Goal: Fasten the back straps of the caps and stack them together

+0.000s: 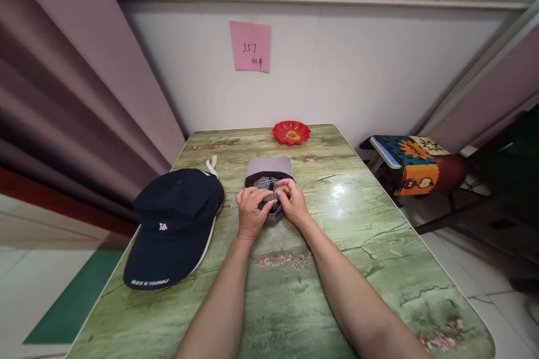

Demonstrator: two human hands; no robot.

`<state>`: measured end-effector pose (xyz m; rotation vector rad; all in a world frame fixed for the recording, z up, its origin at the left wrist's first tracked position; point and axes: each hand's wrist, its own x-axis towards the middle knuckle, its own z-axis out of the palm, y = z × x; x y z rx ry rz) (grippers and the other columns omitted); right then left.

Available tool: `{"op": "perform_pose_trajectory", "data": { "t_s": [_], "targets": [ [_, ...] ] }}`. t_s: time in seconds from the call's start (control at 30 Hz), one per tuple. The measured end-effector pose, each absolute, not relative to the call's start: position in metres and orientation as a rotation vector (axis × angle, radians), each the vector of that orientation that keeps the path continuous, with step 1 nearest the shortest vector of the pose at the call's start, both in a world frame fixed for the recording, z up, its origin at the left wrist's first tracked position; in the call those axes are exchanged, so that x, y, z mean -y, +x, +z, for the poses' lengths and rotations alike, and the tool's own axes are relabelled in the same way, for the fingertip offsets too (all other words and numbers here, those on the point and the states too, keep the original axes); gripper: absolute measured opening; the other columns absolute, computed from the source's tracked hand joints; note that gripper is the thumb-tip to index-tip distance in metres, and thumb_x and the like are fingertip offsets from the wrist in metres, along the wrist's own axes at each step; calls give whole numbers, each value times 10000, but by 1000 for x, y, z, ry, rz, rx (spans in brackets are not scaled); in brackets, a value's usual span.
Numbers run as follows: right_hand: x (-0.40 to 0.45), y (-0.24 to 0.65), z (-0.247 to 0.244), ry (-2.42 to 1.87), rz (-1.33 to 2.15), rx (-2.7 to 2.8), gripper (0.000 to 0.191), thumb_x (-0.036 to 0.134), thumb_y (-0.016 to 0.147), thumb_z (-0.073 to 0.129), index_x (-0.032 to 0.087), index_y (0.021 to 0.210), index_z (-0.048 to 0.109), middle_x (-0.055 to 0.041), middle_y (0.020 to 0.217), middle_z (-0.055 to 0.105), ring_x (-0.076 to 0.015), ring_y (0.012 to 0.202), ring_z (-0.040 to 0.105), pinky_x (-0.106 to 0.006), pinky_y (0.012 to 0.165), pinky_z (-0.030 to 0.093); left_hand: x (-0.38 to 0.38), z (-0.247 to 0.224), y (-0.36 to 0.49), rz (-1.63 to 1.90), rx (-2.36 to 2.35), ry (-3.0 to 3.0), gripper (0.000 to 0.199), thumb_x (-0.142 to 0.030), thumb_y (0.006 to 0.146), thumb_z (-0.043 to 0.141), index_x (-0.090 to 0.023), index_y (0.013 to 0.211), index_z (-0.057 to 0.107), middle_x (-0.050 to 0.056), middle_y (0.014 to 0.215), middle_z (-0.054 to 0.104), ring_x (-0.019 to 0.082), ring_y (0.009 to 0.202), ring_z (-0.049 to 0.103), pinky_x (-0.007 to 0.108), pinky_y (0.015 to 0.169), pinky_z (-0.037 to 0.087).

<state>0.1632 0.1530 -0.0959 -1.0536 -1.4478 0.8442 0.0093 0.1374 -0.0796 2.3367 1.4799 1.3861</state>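
Observation:
A small grey cap [270,166] rests upside down at the middle of the green table, its brim pointing away from me and its dark inside showing. My left hand [252,210] pinches the cap's back strap [270,197] from the left. From the right, my right hand [293,202] has its fingers closed on the same strap, close to the left fingertips. To the left lies a larger navy cap [179,202] with white lettering, its brim towards me and a pale strap [211,166] sticking out behind it.
A red scalloped dish [291,132] stands at the far edge of the green table [337,286], near the wall with a pink note [251,46]. Right of the table is a stool with a colourful cover [421,160]. Curtains hang at the left.

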Motion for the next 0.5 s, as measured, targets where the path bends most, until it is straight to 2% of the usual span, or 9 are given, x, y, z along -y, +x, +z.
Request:
{"op": "perform_pose_trajectory", "data": {
  "t_s": [0.37, 0.5],
  "targets": [
    [-153, 162, -97, -1086, 797, 1438, 186, 266, 868, 503, 196, 1041, 503, 3, 756, 631, -149, 689, 611, -268, 697, 466, -136, -78, 12, 1407, -1542, 2349, 184, -368, 808, 717, -253, 952, 715, 25, 952, 743, 247, 970, 587, 438, 966, 330],
    [-151, 164, -91, -1121, 746, 1534, 182, 252, 887, 473, 196, 1041, 553, -23, 807, 656, -161, 709, 623, -287, 711, 487, -139, -80, 10, 1389, -1495, 2287, 165, -340, 820, 703, -240, 951, 701, 40, 974, 728, 242, 968, 591, 404, 903, 392]
  ]
}}
